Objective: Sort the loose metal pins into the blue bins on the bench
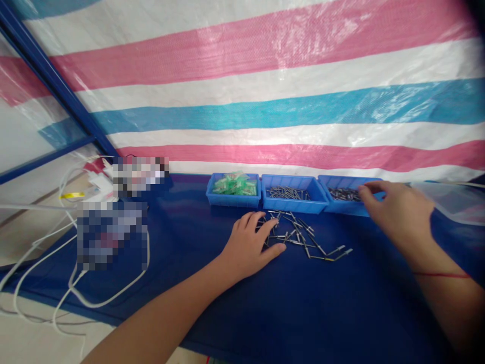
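Left hand (250, 242) spreads over loose rivets (297, 233) toward the far edge of the blue table (303, 308), right hand (401, 207) curls at the right bin (341, 207), pinch unclear; apparently hand-picking, thin pieces calling for fingertip precision; striped sheet (227, 119) behind, cables (91, 306) by left edge.

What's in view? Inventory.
Table: 1, dark blue, centre
Bins: 3, blue, back row
Packets: several, green, left bin
Metal pieces: many, grey, middle bin, right bin, table
Striped sheet: 1, multicolour, behind
Frame: 1, blue, left
Cables: several, white, left
Tag: 1, yellow, left
Pixelated patches: 2, mixed, left
Plastic: 1, clear, right
Floor: 1, pale, lower left
Cord: 1, red, right wrist
Left hand: 1, bare, at loose pieces
Right hand: 1, bare, at right bin
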A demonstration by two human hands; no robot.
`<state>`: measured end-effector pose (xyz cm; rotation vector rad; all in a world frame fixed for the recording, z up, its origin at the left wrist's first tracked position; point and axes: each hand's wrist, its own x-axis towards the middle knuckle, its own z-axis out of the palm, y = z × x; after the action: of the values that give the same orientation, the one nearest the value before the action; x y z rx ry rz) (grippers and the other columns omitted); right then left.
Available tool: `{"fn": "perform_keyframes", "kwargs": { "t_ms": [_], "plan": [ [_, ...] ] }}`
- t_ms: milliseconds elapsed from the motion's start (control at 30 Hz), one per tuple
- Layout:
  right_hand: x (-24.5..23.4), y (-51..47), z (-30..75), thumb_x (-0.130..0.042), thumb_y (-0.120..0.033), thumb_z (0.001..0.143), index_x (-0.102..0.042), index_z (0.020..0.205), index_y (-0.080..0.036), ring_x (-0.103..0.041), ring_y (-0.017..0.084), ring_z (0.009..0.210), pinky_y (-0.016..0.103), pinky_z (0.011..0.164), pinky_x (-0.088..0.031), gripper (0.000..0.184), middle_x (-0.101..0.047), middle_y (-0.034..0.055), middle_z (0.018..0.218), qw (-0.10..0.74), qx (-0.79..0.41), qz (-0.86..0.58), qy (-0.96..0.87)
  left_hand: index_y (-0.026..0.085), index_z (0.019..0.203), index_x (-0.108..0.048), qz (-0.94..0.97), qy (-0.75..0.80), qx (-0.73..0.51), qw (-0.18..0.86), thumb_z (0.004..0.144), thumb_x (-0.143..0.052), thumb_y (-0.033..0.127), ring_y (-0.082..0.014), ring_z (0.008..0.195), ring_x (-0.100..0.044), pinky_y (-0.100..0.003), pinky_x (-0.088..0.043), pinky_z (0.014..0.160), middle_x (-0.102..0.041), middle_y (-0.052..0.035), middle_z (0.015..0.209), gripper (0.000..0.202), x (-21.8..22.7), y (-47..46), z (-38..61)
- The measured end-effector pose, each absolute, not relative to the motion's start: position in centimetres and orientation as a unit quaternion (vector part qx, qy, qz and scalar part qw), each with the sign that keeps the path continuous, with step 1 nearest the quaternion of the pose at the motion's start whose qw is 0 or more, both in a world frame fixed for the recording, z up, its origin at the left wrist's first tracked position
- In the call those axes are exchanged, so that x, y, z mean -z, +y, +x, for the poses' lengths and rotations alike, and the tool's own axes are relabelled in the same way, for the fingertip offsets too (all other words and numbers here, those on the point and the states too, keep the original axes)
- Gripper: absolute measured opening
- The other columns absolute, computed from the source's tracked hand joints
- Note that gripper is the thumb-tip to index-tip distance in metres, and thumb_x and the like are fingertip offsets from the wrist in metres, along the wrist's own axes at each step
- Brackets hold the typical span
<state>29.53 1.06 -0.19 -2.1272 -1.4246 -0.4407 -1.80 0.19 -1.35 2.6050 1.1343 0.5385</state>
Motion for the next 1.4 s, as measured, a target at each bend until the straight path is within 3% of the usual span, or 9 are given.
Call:
{"fn": "perform_keyframes", "kwargs": {
  "t_ms": [133, 267, 333, 433, 667, 900, 1067, 1200, 1400],
  "plan": [
    [-0.2, 0.7, 28.0, -0.041, -0.045, 0.089, -0.069, 0.096, -0.019, -0.060, 0.035, 0.085, 0.045, 0.068, -0.040, 0.038, -0.067, 0.0156, 0.089, 0.271, 0.158, -0.743, -0.591, 0.022, 0.136, -0.044, 0.901, 0.384, -0.158, 0.123, 0.091, -0.042, 0.053, -0.0321, 0.136, -0.031, -0.052, -0.028, 0.111, -0.040, -0.0128, 0.144, 0.055, 1.6, 0.0, -1.8],
    [-0.8, -0.3, 23.8, -0.051, -0.040, 0.087, -0.069, 0.095, -0.023, -0.063, 0.021, 0.078, 0.034, 0.072, -0.049, 0.026, -0.069, 0.0061, 0.090, 0.249, 0.040, -0.609, -0.752, 0.019, 0.137, -0.042, 0.906, 0.382, -0.138, 0.123, 0.094, -0.039, 0.045, -0.0312, 0.139, -0.027, -0.053, -0.025, 0.113, -0.037, -0.0136, 0.146, 0.050, 1.8, -0.1, -1.7],
    [-0.4, -0.9, 21.7, -0.053, -0.041, 0.087, -0.066, 0.108, -0.020, -0.064, 0.021, 0.087, 0.034, 0.078, -0.051, 0.033, -0.066, 0.0088, 0.104, 0.205, -0.046, -0.512, -0.833, 0.016, 0.137, -0.041, 0.907, 0.382, -0.138, 0.114, 0.095, -0.038, 0.041, -0.0305, 0.138, -0.030, -0.052, -0.026, 0.113, -0.037, -0.0148, 0.146, 0.049, 1.9, 0.0, -1.7],
    [0.7, -1.6, 19.4, -0.055, -0.039, 0.087, -0.064, 0.114, -0.018, -0.061, 0.024, 0.098, 0.039, 0.086, -0.050, 0.036, -0.063, 0.0114, 0.111, 0.179, -0.064, -0.468, -0.863, 0.014, 0.136, -0.041, 0.906, 0.382, -0.149, 0.104, 0.096, -0.037, 0.036, -0.0285, 0.136, -0.034, -0.051, -0.029, 0.112, -0.040, -0.0154, 0.143, 0.046, 2.2, 0.1, -1.6],
    [1.4, -1.7, 18.0, -0.050, -0.021, 0.090, -0.069, 0.092, -0.019, -0.061, 0.021, 0.089, 0.038, 0.083, -0.050, 0.019, -0.065, 0.0087, 0.093, 0.188, -0.075, -0.452, -0.869, 0.016, 0.127, -0.048, 0.906, 0.370, -0.175, 0.110, 0.095, -0.040, 0.031, -0.0271, 0.128, -0.043, -0.050, -0.033, 0.109, -0.047, -0.0142, 0.135, 0.036, 2.2, 0.2, -1.4],
    [0.3, -1.8, 17.9, -0.050, -0.018, 0.088, -0.065, 0.087, -0.020, -0.059, 0.021, 0.085, 0.037, 0.078, -0.048, 0.015, -0.065, 0.0073, 0.088, 0.241, -0.090, -0.458, -0.851, 0.017, 0.122, -0.053, 0.894, 0.363, -0.221, 0.141, 0.093, -0.044, 0.031, -0.0248, 0.123, -0.047, -0.045, -0.036, 0.107, -0.050, -0.0132, 0.130, 0.033, 2.3, 0.4, -1.4],
    [-0.3, -2.0, 17.9, -0.051, -0.022, 0.087, -0.063, 0.086, -0.021, -0.060, 0.019, 0.079, 0.032, 0.072, -0.047, 0.012, -0.066, 0.0054, 0.086, 0.313, -0.153, -0.490, -0.799, 0.016, 0.109, -0.062, 0.866, 0.366, -0.275, 0.203, 0.092, -0.049, 0.030, -0.0215, 0.112, -0.054, -0.036, -0.041, 0.101, -0.059, -0.0101, 0.116, 0.025, 1.6, 0.8, -1.3],
    [-0.1, -2.2, 17.4, -0.053, -0.036, 0.088, -0.064, 0.090, -0.020, -0.057, 0.016, 0.068, 0.029, 0.061, -0.046, 0.020, -0.065, 0.0042, 0.082, 0.373, -0.266, -0.529, -0.714, 0.017, 0.098, -0.065, 0.805, 0.376, -0.360, 0.285, 0.090, -0.053, 0.029, -0.0177, 0.097, -0.060, -0.030, -0.046, 0.091, -0.066, -0.0057, 0.100, 0.019, 0.7, 0.7, -1.2],
    [-0.1, -2.6, 16.0, -0.056, -0.043, 0.085, -0.066, 0.086, -0.018, -0.057, 0.015, 0.069, 0.027, 0.063, -0.046, 0.027, -0.065, 0.0025, 0.079, 0.430, -0.405, -0.503, -0.631, 0.015, 0.093, -0.064, 0.662, 0.390, -0.439, 0.465, 0.084, -0.060, 0.031, -0.0149, 0.081, -0.063, -0.026, -0.049, 0.076, -0.068, -0.0032, 0.089, 0.018, 0.4, 0.2, -0.5]
  ]
}}
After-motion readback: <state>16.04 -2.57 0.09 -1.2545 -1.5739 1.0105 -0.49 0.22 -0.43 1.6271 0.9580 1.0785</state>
